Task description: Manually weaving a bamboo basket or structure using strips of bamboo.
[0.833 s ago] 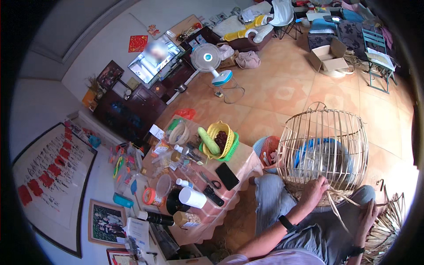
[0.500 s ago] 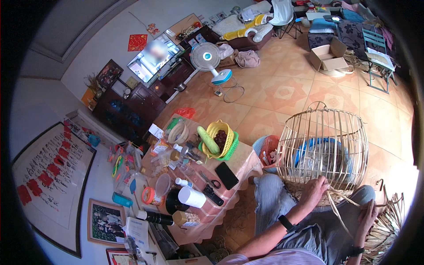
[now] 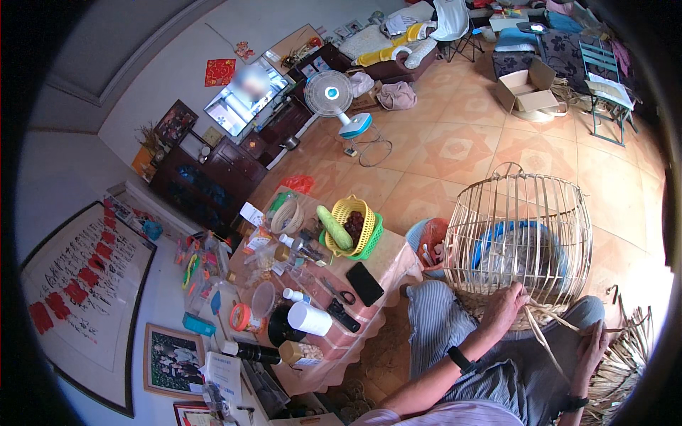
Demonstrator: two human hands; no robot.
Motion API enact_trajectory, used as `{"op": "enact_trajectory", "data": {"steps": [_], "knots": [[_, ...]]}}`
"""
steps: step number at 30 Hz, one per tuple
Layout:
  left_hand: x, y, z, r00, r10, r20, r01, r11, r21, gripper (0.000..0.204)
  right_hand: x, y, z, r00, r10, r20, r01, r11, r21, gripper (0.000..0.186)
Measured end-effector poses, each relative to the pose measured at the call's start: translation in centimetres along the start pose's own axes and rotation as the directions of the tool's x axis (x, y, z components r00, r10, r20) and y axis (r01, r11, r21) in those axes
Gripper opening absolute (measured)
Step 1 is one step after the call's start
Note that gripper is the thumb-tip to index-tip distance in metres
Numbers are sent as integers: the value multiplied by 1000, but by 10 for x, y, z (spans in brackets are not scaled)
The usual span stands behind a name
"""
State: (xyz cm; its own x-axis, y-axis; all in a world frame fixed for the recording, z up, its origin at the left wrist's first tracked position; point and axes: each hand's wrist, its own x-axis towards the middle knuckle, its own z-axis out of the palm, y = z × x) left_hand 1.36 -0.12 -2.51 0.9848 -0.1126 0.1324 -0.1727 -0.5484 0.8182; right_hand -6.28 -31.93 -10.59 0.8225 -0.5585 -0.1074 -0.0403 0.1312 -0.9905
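Observation:
An openwork cage-like basket (image 3: 458, 241) of thin pale strips stands tilted in front of my knees. Its lower edge nearest me is closely woven. My left hand (image 3: 504, 305) is closed at that woven edge, its fingers pinching a flat straw-coloured strip (image 3: 538, 334). To the right, above my right thigh, my right hand (image 3: 590, 348) is closed on the strip's other stretch, which runs between both hands. One loose end hangs down across my lap. The right fingertips are partly hidden.
A bundle of dry strips (image 3: 625, 362) lies by my right leg. Beyond the basket's bars shows a blue-rimmed basin (image 3: 483, 245). At my left, a cluttered table (image 3: 387, 284) holds a phone (image 3: 365, 285), scissors (image 3: 347, 297), jars and a yellow basket (image 3: 369, 227) with a cucumber.
My hands, the strip and the basket stay almost in place. Only the whole view has shifted very slightly.

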Motion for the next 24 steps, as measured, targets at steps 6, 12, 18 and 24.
{"op": "enact_trajectory", "data": {"steps": [6, 12, 18, 24], "knots": [[0, 0, -1, 1000, -5, -5, 5, 1000, 14, 20, -7, -13, 11, 997, -80, -19, 79, 996, -43, 30], [-1, 4, -3, 1000, -6, -6, 6, 1000, -7, 20, -6, -12, 10, 995, -105, 3, 105, 993, -61, 30], [-1, 4, -3, 1000, -13, 9, 13, 1000, -12, 21, -4, -10, 8, 986, -165, 26, 166, 985, -55, 30], [0, -2, 1, 1000, 10, -15, -10, 1000, 22, 21, -3, -3, 9, 992, -130, 5, 129, 991, 46, 30]]}}
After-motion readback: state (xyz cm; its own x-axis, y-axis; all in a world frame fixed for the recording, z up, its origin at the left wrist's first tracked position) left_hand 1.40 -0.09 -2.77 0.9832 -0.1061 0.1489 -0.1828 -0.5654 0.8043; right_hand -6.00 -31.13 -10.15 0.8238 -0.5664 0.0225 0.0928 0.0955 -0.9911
